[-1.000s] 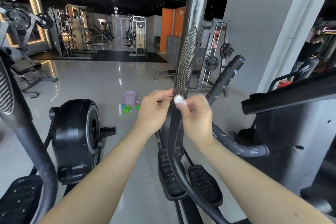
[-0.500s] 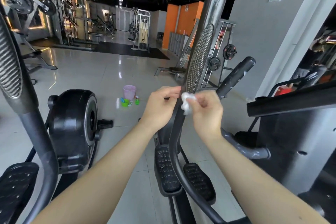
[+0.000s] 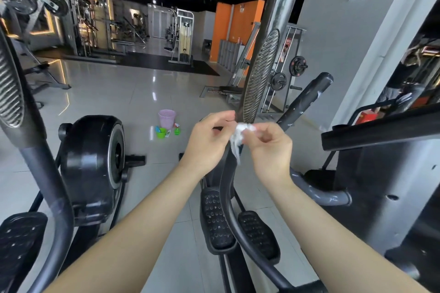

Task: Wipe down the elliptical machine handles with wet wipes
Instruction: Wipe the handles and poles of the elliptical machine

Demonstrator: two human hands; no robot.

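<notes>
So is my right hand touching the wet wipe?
Touching. The head view shows the right hand pinching the crumpled wet wipe at its top, with the rest dangling below.

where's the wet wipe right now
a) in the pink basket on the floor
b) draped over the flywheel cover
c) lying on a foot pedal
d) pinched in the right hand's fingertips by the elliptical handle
d: the wet wipe hangs pinched in the fingertips of the right hand, the left hand close beside it, just below the ribbed grip of the elliptical handle.
</notes>
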